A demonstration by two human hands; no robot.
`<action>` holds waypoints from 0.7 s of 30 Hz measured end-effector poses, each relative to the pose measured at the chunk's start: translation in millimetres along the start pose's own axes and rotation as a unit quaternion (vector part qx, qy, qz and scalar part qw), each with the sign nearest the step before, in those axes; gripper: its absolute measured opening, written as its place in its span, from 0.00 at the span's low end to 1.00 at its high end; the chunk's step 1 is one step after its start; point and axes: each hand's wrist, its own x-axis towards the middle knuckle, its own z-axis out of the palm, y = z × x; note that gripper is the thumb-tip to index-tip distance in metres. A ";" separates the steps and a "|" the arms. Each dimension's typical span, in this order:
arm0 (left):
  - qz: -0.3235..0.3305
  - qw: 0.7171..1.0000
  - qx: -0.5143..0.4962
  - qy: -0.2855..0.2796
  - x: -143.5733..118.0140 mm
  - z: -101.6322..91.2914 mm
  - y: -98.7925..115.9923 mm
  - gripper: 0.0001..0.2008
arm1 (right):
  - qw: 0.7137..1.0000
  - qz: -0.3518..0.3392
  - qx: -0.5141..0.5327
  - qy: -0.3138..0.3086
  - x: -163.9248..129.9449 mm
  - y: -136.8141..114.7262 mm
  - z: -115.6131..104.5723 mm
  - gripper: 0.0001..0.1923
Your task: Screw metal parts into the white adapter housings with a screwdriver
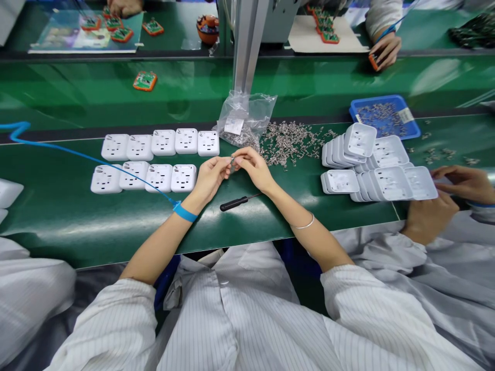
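Screwdriver (234, 204): black handle and thin metal shaft, lying on the green bench (154, 229) in front of the person, shaft toward the right forearm.
Small metal piece (232, 161): silvery and tiny, held up above the bench between the fingertips of both hands.
White covers (158, 178): rounded squares with dark slots, set to the left in two rows, four near and five far; a blue cord (73, 151) runs across the near row.
Loose metal pieces (288, 144): shiny, heaped beyond the right hand.
Clear bag (251, 112): crumpled, with a white label and more such pieces at its bottom.
Hard to make out: the screwdriver's tip, too fine to tell; the small metal piece's exact shape, mostly covered by fingertips; farther off, a co-worker's hand (126, 7) cut by the top edge.
Left hand (211, 178): fingers curled, thumb and forefinger pinched on the small metal piece; a blue band (185, 211) circles the wrist.
Right hand (255, 167): thumb and fingertips closed on the same piece from the other side.
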 end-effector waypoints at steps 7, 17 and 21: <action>-0.006 0.999 -0.043 0.008 3.1 -2.4 -1.5 0.05 | 1.000 0.005 -0.016 -0.019 0.7 3.6 1.5 0.19; -0.014 0.999 -0.044 0.016 1.2 -0.8 -1.1 0.05 | 0.994 -0.007 -0.110 -0.026 -2.8 1.6 -1.2 0.23; -0.015 0.999 -0.027 0.018 1.7 -2.9 -2.6 0.06 | 0.990 -0.011 -0.135 -0.040 -3.6 -0.8 -1.9 0.24</action>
